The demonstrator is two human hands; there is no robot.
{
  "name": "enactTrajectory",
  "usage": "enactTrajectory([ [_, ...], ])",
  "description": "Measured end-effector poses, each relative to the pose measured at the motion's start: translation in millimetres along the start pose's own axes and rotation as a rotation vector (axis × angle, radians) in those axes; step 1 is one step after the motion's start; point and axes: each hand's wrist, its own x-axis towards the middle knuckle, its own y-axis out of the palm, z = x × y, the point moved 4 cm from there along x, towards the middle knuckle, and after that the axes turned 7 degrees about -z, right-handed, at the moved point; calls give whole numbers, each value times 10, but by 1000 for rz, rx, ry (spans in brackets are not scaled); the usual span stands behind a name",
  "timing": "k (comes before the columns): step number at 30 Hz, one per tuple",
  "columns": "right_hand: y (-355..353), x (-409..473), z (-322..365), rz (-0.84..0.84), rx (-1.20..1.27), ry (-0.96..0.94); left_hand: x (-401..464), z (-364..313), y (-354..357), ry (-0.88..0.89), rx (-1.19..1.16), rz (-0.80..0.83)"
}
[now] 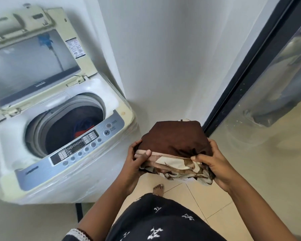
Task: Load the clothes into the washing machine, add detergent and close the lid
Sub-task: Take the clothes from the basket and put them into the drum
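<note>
A folded bundle of clothes [175,146] is held in mid-air to the right of the washing machine [59,136], near the person and above the tiled floor [250,171], apart from the machine and not yet over the drum. The left hand [137,162] is clamped on the near left edge of the bundle, thumb on top and fingers beneath, and the right hand [214,162] is clamped on the near right edge in the same way; the two-sided hold is judged to be what keeps the stacked layers from sliding apart while being carried. Two fabrics at least can be counted in the bundle: one plain dark brown piece on top and one cream piece with a brown leaf print beneath; whether more lie folded inside cannot be told. The lid [35,63] is propped upright at the far side, so that the drum [68,126] is left open for loading. Dark, blue and red cloth is already seen inside the drum, though the number of pieces cannot be counted. One machine, one lid and two hands are in view; no detergent is seen anywhere.
</note>
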Motion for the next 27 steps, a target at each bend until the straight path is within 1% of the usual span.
enactTrajectory([
  [6, 311, -50, -112, 76, -104, -62, -312, 57, -332, 110, -85, -153],
  [11, 737, 56, -31, 193, -206, -103, -412, -106, -694, 185, -120, -270],
  [16, 1326, 208, 131, 282, -263, -168, -431, -480, -1114, 275, -195, -371],
  [22, 2222, 418, 313, 353, -349, -251, -407, -963, -1720, 400, -245, -485],
  [27, 2996, 609, 400, 385, -417, -334, -226, -1316, -2286, 442, -308, -561],
])
